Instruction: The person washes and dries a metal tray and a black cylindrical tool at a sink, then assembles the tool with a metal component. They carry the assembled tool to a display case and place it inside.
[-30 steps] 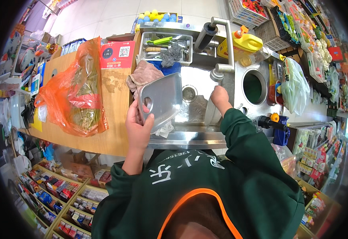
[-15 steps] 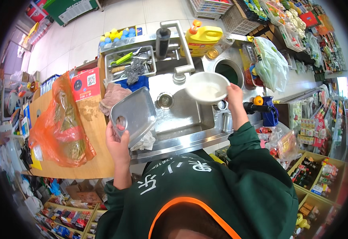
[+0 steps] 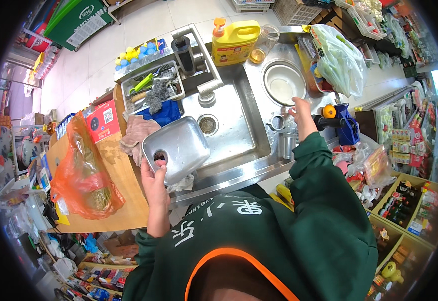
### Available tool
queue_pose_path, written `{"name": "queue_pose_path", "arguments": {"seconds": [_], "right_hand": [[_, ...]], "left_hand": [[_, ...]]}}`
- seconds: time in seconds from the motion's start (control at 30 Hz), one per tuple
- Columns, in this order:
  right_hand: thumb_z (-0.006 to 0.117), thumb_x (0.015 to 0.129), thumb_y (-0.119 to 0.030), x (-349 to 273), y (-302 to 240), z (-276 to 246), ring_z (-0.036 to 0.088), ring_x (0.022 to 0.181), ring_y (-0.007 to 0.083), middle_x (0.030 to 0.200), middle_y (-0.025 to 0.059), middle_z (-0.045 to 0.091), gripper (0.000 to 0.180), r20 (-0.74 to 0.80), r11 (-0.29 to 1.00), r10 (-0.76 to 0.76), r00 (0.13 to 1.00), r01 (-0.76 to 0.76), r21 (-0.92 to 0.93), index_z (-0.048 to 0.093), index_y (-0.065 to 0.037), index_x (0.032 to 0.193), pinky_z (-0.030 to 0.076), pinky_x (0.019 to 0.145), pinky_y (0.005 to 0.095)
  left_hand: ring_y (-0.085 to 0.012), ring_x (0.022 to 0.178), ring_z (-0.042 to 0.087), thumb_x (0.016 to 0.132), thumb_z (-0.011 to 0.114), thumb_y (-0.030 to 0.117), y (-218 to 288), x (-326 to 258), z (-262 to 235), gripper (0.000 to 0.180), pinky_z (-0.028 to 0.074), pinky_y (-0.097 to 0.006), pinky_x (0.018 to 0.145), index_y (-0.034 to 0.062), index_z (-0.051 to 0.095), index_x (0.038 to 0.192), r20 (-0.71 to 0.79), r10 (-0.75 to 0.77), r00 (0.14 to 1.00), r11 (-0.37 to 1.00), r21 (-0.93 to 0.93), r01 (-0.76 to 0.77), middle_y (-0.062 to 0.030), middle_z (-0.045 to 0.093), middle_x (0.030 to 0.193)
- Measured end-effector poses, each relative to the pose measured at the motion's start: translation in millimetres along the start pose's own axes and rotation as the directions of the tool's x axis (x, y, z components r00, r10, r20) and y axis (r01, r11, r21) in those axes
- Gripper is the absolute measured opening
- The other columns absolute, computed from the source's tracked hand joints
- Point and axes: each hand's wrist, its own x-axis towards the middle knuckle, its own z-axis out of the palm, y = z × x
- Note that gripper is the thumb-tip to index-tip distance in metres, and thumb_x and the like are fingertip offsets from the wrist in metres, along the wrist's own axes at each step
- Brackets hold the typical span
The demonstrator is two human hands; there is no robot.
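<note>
Evidently the left hand (image 3: 154, 186) has the grey tray (image 3: 183, 148) by its holed corner, fingers pinching there, thumb on the near side; the hole probably makes a handy grip. Tray hangs tilted over the sink's (image 3: 229, 114) left edge, near a pink cloth (image 3: 139, 131), perhaps so that any drips fall into the basin. White bowl (image 3: 282, 89) sits in the round well (image 3: 263, 80) right of the sink, whose rim presumably keeps it from sliding. Right hand (image 3: 303, 116) at the bowl's near edge, fingers loosely bent and parted, pinching nothing; whether they brush the rim, cannot tell. Versus half a second ago: bowl then lifted in the right hand beside the sink, now down in the well and released; tray remains in the left.
</note>
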Motion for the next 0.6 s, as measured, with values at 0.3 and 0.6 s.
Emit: {"name": "queue_pose_path", "arguments": {"seconds": [0.3,0.6], "right_hand": [[0.06,0.089,-0.008,-47,40,-88,0.063,0.08,0.0125,0.095,0.0048,0.068,0.022,0.128,0.698,-0.576,0.807,0.567,-0.437,0.064,-0.001,0.11,0.051,0.069,0.0273],[0.058,0.073,0.001,-97,78,-155,0.061,0.095,0.0329,0.103,0.0174,0.062,0.031,0.208,0.363,-0.653,0.729,0.542,-0.758,0.067,-0.003,0.103,0.05,0.085,0.0382]], "left_hand": [[-0.0147,0.095,0.057,0.084,0.058,0.0,-17,3,10,0.021,0.046,-0.03,0.088,0.0048,0.058,0.104,0.035,-0.178,0.983,0.984,-0.016,0.179,-0.005,0.06,0.103],[-0.0165,0.093,0.06,0.083,0.057,0.001,-34,8,29,0.019,0.051,-0.029,0.078,0.0046,0.059,0.102,0.069,-0.295,0.953,0.953,-0.043,0.298,-0.006,0.061,0.102]]}}
